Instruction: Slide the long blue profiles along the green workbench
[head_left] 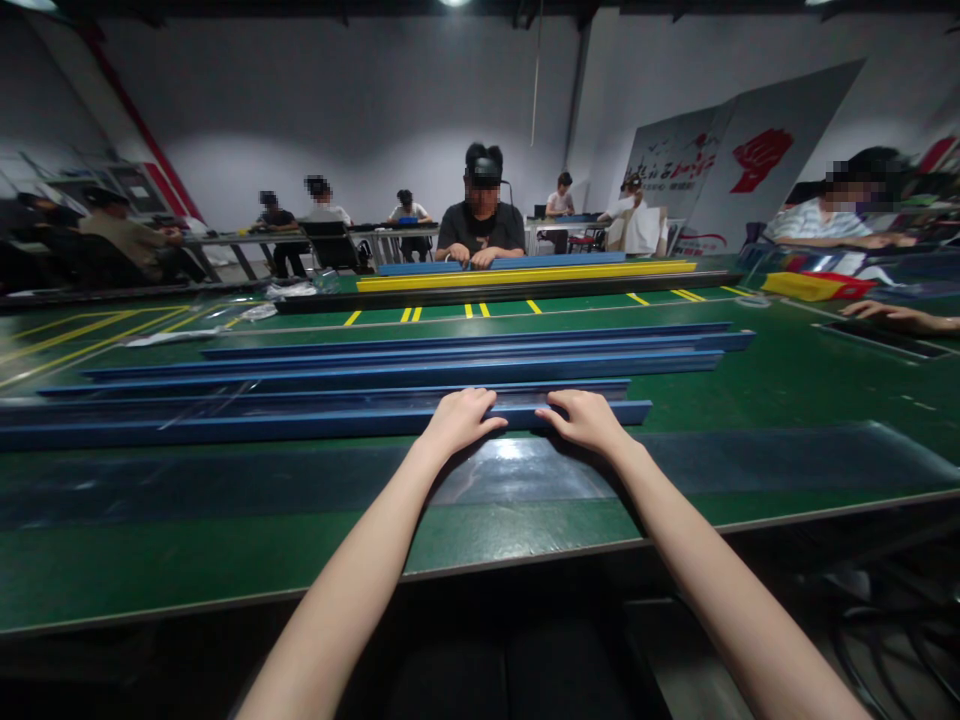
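A long blue channel strip [337, 425] lies crosswise on the green table [480, 540]. Near its right part, my left hand [463, 418] and my right hand [585, 418] grip the strip a short way apart. The fingers of both hands reach over its front wall into the channel, and the thumbs press from the near side. Between me and this strip, a clear, flat plastic sheet [517, 472] is spread along the table, shining under the lights. Just beyond my hands lie more long blue strips [480, 368], roughly parallel.
Farther back are a yellow strip [525, 275] and a black strip [555, 292]. A person [480, 215] sits opposite, hands at blue strips. On the right, another person's hand [896, 317] rests near a dark flat panel [881, 340]; yellow and red trays [806, 287] stand behind.
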